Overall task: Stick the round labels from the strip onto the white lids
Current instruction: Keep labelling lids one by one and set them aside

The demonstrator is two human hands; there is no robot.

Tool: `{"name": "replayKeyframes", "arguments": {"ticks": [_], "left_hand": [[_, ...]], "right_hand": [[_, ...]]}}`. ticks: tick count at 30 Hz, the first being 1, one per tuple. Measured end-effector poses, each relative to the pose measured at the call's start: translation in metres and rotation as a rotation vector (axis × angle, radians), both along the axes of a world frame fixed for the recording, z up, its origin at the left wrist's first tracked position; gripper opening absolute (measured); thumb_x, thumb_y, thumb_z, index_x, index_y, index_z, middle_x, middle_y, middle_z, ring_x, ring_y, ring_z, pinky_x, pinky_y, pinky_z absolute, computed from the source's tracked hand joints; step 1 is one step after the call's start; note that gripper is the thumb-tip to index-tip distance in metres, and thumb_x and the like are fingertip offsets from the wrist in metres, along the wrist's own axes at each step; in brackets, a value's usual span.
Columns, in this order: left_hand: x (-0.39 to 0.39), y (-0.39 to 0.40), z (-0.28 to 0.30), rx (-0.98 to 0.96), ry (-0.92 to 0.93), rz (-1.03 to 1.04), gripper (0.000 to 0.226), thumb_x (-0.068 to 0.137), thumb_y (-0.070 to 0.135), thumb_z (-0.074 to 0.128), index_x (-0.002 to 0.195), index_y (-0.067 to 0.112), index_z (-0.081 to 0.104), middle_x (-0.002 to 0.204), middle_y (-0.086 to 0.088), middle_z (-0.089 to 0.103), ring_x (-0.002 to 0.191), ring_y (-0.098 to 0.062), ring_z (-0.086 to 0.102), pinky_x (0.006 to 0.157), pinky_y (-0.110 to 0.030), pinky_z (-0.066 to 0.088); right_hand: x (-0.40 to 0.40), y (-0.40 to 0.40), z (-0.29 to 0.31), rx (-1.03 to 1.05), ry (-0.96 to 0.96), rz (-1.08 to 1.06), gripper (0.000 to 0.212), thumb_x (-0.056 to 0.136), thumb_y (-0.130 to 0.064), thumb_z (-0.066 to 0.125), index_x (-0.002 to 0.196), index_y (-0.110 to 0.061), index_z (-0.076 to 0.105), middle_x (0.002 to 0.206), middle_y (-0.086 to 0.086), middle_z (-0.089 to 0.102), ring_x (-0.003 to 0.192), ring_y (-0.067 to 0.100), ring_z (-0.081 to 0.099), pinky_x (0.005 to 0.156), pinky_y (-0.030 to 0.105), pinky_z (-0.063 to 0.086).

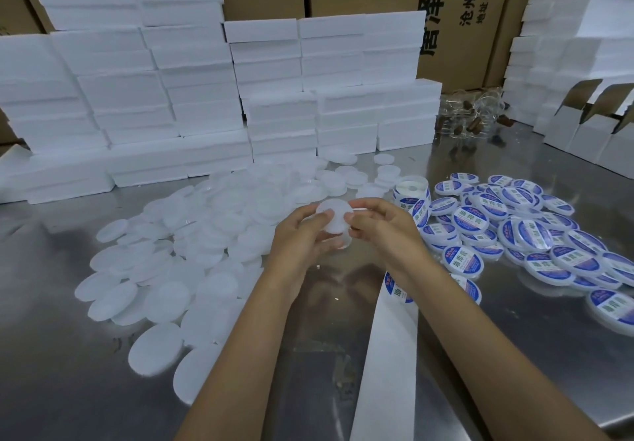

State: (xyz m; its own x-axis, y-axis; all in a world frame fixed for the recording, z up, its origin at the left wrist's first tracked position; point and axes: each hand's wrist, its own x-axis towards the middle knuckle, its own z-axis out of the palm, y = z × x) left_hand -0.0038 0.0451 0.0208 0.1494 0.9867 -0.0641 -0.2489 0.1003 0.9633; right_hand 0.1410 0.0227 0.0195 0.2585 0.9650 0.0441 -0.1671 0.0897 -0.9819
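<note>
White round plastic lid held between both hands, above the polished steel table; blank, not yet labelled.

Largest to smallest, all relative to the held lid:
- Stacks of white foam boxes, behind and to the left.
- Loose heap of blank white lids, left and touching the table.
- Pile of finished lids with blue-and-white round labels, right.
- Long white backing strip, below and right, running toward the viewer; next blue label near its far end, partly hidden by the right forearm.
- Roll of labels, just right and slightly behind.
- Left hand, fingers curled round the left rim, thumb on the face.
- Right hand, pinching the right rim with thumb and fingertips.

Handling, judged: light, stiff, smooth, somewhat slippery; best held by the rim, flat face kept free for the label.

Orientation: flat face tilted up toward the viewer; disc, so no long axis; second lid possibly beneath, cannot tell.
</note>
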Motion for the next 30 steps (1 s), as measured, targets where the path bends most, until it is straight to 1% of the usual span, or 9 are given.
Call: {"name": "replayKeyframes", "arguments": {"ticks": [4,6,8,10,13,15,17,21,30], "left_hand": [[0.001,-0.002,0.004,0.043,-0.066,-0.049,0.028,0.098,0.000,0.060,0.124,0.005,0.066,0.126,-0.021,0.066,0.100,-0.035,0.074,0.083,-0.035,0.062],[0.000,-0.002,0.005,0.041,-0.096,-0.079,0.033,0.098,-0.002,0.059,0.128,0.008,0.064,0.130,-0.021,0.064,0.098,-0.035,0.074,0.084,-0.034,0.062],[0.001,-0.003,0.005,0.037,-0.092,-0.105,0.036,0.098,-0.003,0.056,0.130,0.013,0.064,0.130,-0.019,0.064,0.095,-0.035,0.075,0.093,-0.040,0.059],[0.003,-0.005,0.005,0.039,-0.066,-0.123,0.039,0.098,-0.005,0.055,0.126,0.019,0.067,0.128,-0.016,0.064,0.095,-0.035,0.075,0.099,-0.044,0.055],[0.008,-0.008,0.003,0.035,-0.038,-0.152,0.039,0.097,-0.007,0.055,0.120,0.019,0.071,0.135,-0.018,0.059,0.108,-0.036,0.071,0.088,-0.037,0.061],[0.010,-0.010,0.001,0.040,-0.021,-0.179,0.039,0.095,-0.009,0.056,0.119,0.017,0.070,0.139,-0.019,0.056,0.115,-0.037,0.067,0.082,-0.034,0.062],[0.011,-0.012,0.000,0.049,0.036,-0.194,0.040,0.093,-0.009,0.058,0.117,0.021,0.070,0.134,-0.020,0.058,0.112,-0.035,0.069,0.083,-0.035,0.062],[0.015,-0.014,-0.005,0.026,0.139,-0.223,0.039,0.096,-0.003,0.057,0.116,0.029,0.069,0.124,-0.020,0.061,0.095,-0.026,0.076,0.081,-0.035,0.062],[0.017,-0.010,-0.015,0.062,0.271,-0.235,0.040,0.100,0.000,0.049,0.121,0.030,0.064,0.130,-0.021,0.058,0.104,-0.030,0.072,0.088,-0.038,0.061]], "right_hand": [[0.011,-0.014,0.006,0.076,-0.081,-0.130,0.014,0.088,-0.009,0.072,0.103,-0.011,0.072,0.097,0.006,0.075,0.082,0.014,0.071,0.072,0.021,0.057],[0.024,-0.022,0.002,0.105,-0.313,-0.296,0.011,0.091,-0.011,0.067,0.097,-0.019,0.072,0.093,-0.008,0.072,0.082,0.003,0.065,0.069,0.018,0.053],[0.037,-0.034,-0.006,0.080,-0.587,-0.385,0.013,0.093,-0.014,0.062,0.095,-0.024,0.069,0.089,-0.018,0.066,0.080,0.001,0.060,0.070,0.023,0.051],[0.047,-0.047,-0.014,0.012,-0.808,-0.325,0.012,0.091,-0.017,0.062,0.099,-0.025,0.067,0.092,-0.016,0.063,0.083,0.001,0.057,0.075,0.028,0.049],[0.048,-0.059,-0.024,-0.030,-1.027,-0.182,0.013,0.086,-0.021,0.067,0.097,-0.028,0.066,0.085,-0.017,0.059,0.079,0.002,0.055,0.080,0.030,0.043],[0.043,-0.063,-0.029,0.016,-1.132,-0.125,0.016,0.083,-0.023,0.072,0.099,-0.024,0.068,0.088,-0.017,0.059,0.085,0.007,0.055,0.094,0.035,0.042],[0.037,-0.063,-0.032,0.052,-1.195,-0.080,0.023,0.083,-0.030,0.074,0.104,-0.023,0.069,0.098,-0.015,0.062,0.098,0.011,0.055,0.100,0.036,0.038],[0.033,-0.062,-0.034,0.057,-1.252,-0.063,0.027,0.086,-0.046,0.070,0.109,-0.031,0.068,0.112,-0.019,0.063,0.110,0.004,0.049,0.093,0.029,0.026],[0.025,-0.058,-0.032,0.040,-1.181,-0.083,0.013,0.084,-0.036,0.074,0.097,-0.032,0.071,0.102,-0.017,0.061,0.101,0.005,0.049,0.091,0.031,0.028]]}}
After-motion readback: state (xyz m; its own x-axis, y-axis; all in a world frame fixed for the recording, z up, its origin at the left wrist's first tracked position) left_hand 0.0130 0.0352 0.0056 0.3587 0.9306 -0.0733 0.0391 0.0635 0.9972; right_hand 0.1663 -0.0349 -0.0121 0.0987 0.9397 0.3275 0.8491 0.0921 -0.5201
